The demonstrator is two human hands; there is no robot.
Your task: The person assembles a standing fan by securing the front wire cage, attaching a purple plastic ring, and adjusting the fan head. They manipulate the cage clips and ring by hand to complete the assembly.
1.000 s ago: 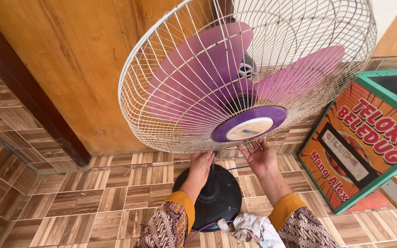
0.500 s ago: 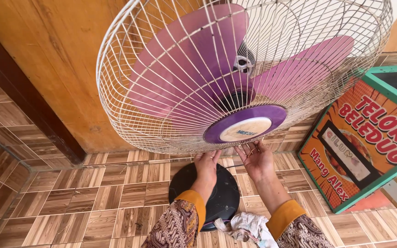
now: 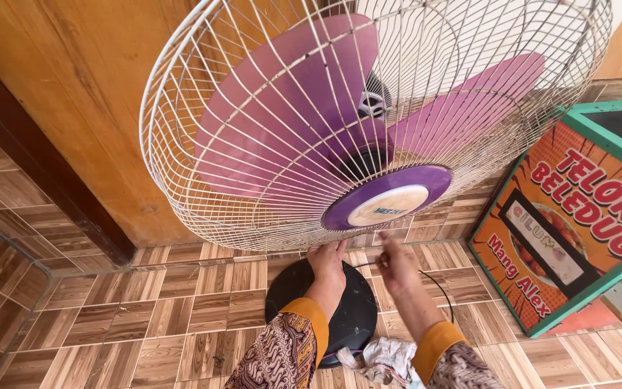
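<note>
Cream-white wire grille of the standing fan fills the upper view, still fully mounted over the purple blades. The left hand, at six o'clock under the grille, grips its lower rim. The right hand, blurred, hangs just below with fingers loose, holding nothing I can make out. Beneath sits the black round base, with a crumpled rag beside it.

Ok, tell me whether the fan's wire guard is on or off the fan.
On. The white wire guard encloses the purple blades, its purple centre cap in front. The left hand touches its lower rim; the right hand is blurred just below.
</note>
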